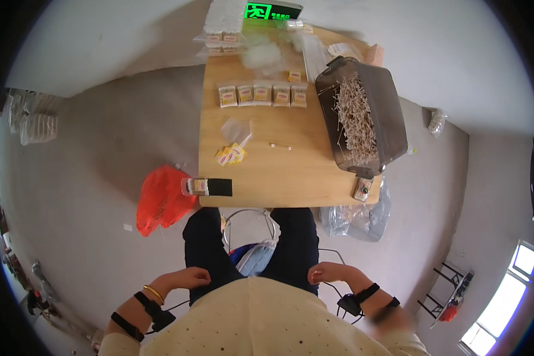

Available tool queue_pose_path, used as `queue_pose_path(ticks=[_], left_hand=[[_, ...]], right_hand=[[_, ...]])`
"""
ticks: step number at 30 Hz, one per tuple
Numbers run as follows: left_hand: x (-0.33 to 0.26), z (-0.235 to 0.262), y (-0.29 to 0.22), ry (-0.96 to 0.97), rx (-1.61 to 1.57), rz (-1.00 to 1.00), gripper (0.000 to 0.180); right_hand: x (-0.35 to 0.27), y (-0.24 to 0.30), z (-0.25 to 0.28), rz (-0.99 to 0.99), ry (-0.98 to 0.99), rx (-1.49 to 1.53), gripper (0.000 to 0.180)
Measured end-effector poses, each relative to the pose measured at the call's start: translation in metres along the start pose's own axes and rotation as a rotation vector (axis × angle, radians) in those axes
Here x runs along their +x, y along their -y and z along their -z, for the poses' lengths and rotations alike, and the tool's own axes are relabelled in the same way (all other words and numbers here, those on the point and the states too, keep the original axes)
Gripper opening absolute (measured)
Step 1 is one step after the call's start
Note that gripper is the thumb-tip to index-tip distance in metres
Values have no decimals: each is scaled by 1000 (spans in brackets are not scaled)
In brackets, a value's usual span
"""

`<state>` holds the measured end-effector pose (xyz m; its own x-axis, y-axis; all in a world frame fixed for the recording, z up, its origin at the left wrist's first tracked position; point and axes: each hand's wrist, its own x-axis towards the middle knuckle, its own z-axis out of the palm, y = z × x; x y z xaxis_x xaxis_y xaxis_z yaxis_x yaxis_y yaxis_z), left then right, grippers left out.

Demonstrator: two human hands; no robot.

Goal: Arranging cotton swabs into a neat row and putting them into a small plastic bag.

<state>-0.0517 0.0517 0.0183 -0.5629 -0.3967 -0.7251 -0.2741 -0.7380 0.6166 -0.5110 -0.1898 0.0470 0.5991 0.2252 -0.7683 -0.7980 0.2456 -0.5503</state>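
Observation:
Both my hands are at my lap, apart from the table. My left hand lies on my left thigh with its fingers loosely curled in and nothing visible in it. Over my right thigh, my right hand is also loosely curled, fingertips turned inward, holding nothing that I can see. Ahead of them stands a wooden table. On its near left corner lies a small clear holder with a packed bundle inside and a black strip beside it. One cotton swab lies alone mid-table.
Yellow-and-white cards lie by clear bags. A row of swab packs sits farther back. A dark bin of loose swabs stands right, near a small box. A red bag and a clear bag flank the table.

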Motion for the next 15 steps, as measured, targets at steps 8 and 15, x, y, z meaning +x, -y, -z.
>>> queue_pose_path(ticks=[8, 15], left_hand=[[113, -3, -25, -287, 502, 77, 33], [167, 25, 45, -799, 489, -141, 17]], right_hand=[[72, -48, 91, 38, -160, -72, 10], [157, -5, 165, 466, -1242, -427, 14]])
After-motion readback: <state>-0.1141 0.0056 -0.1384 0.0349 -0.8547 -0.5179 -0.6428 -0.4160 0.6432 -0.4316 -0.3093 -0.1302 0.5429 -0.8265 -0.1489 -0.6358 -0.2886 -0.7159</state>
